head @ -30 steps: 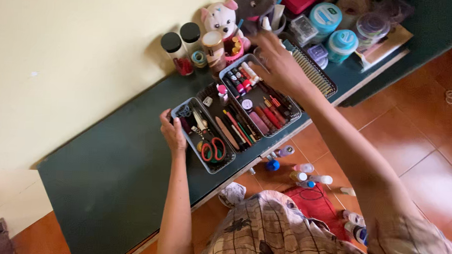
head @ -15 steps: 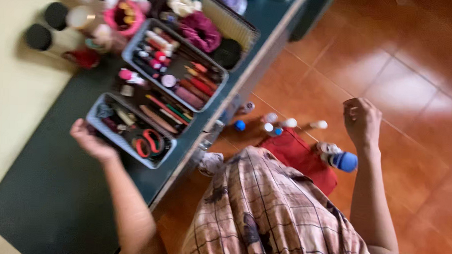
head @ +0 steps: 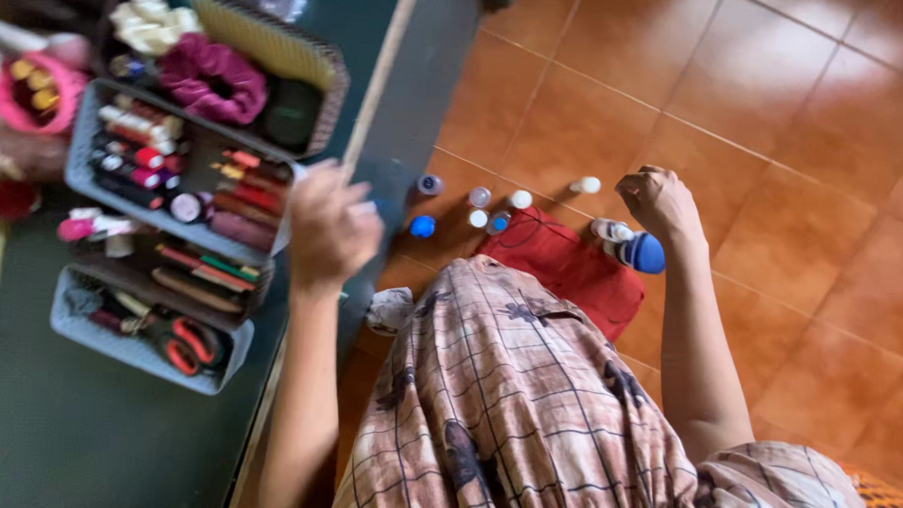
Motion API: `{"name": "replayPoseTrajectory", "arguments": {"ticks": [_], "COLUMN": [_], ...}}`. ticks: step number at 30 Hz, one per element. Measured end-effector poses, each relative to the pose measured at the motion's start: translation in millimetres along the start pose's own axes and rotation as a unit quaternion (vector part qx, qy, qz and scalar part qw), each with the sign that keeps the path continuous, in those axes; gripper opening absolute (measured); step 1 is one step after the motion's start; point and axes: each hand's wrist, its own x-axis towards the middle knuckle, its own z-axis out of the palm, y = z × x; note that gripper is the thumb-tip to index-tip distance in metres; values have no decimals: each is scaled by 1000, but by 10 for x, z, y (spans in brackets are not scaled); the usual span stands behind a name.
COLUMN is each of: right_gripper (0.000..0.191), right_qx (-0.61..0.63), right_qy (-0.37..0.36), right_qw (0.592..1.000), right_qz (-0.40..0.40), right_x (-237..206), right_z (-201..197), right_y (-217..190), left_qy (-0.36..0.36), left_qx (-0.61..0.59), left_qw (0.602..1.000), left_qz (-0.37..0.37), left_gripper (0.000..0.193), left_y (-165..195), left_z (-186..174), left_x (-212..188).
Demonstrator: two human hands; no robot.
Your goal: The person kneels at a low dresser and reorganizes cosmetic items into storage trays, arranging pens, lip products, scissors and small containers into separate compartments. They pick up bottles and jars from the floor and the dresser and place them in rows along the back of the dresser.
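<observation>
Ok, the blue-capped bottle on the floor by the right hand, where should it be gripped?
Probably by the round blue cap, from above. The blue-capped bottle seems to lie on its side on the tiled floor, beside the red cloth, just below the right hand, so its cap end is exposed.

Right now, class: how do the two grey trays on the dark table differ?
The upper grey tray holds small tubes and bottles lying in rows, and the left hand hovers at its edge. The lower grey tray holds red-handled scissors, with no hand near. Both are rectangular, perforated and full.
</observation>
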Motion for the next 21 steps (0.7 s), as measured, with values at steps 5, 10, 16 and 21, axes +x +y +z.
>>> {"name": "replayPoseTrajectory", "arguments": {"ticks": [5,10,16,21], "right_gripper": [13,34,92,101], "right_qx": [29,13,33,78], "right_qy": [-17,-129,-190,-129], "right_qw": [998,973,911,897], "right_qz": [61,191,365,415], "right_x": [-19,-69,-176,-142], "right_z": [313,683,974,1132], "right_y": [585,983,1120,1041], "left_qy": [-189,-244,-248,-275], "left_qx": [79,60,19,60], "left_qw": [979,968,967,958], "left_qz": [1,-17,-62,-51], "left_gripper": [54,75,74,72], "left_y": [-122,-359,-291,-295], "left_z": [790,1038,1065,1102], "left_x": [750,1009,1066,1050]}}
